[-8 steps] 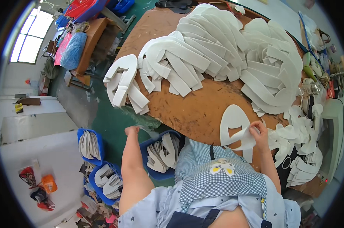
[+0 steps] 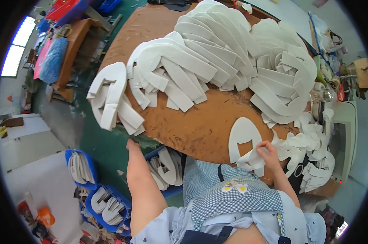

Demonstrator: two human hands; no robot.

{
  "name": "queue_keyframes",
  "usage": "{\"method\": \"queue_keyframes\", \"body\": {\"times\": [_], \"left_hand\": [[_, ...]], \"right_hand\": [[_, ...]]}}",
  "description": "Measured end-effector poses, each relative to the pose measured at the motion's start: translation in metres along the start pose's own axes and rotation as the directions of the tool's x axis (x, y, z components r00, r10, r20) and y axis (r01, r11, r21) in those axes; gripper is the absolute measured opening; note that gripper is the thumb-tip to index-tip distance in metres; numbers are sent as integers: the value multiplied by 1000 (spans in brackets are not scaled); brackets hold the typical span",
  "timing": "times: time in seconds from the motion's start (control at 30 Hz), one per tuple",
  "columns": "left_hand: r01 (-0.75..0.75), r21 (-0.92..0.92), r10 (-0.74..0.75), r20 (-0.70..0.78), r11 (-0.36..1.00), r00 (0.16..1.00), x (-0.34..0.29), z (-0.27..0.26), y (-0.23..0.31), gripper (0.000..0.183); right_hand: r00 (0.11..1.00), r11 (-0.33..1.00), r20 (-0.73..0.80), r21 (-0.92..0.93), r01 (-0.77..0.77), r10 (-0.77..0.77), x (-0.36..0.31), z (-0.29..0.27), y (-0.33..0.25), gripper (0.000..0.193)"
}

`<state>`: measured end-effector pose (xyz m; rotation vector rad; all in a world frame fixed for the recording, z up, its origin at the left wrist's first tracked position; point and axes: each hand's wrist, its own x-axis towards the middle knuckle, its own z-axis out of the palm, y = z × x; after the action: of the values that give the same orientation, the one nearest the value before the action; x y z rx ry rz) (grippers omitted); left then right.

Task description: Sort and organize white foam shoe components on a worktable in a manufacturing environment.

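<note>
My right hand (image 2: 268,154) pinches a thin, curling white sheet (image 2: 255,160) between thumb and fingers. It lies over the lower part of a white U-shaped foam-like piece (image 2: 236,136), flat near the table's front edge. Whether the sheet is still joined to that piece, I cannot tell. My left arm stretches forward, with my left hand (image 2: 132,144) just off the table's edge, below a small stack of similar U-shaped pieces (image 2: 115,87). Its fingers are foreshortened and hard to make out.
Large overlapping piles of white U-shaped pieces (image 2: 216,44) cover the back of the brown table (image 2: 184,126). Thin white scraps (image 2: 298,142) heap up at the right. Blue baskets (image 2: 95,183) of white pieces stand on the green floor at left; another blue basket (image 2: 176,189) sits below the table edge.
A translucent film seen by my left hand earlier no longer shows there. The left hand appears closer to the table's left edge. My right hand still pinches the sheet; the whole view has shifted.
</note>
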<state>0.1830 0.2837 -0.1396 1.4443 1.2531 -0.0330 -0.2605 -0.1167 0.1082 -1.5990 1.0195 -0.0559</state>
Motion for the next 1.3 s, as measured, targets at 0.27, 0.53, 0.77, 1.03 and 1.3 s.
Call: {"method": "queue_keyframes", "body": {"times": [0.27,0.53,0.77,1.03,1.3], "left_hand": [[-290,837,95,278,465,956,-47,45,-24,28],[-624,518,-199,654,-585,730,-16,-47,-5,34],[-622,330,-129,808,-710,575,-221,-47,13,36],[-779,63,-302,938,624,-167,-390,-35,-144,43],[-768,170,22,972,617,232,-394,7,-199,25]], "right_hand": [[971,976,216,171,-136,98,8,29,-31,22],[989,940,97,313,-138,112,23,16,-4,18],[996,993,-93,119,5,6,32,3,23,23],[984,983,142,163,87,-110,52,19,24,29],[994,985,-24,136,-103,107,100,1,58,26]]}}
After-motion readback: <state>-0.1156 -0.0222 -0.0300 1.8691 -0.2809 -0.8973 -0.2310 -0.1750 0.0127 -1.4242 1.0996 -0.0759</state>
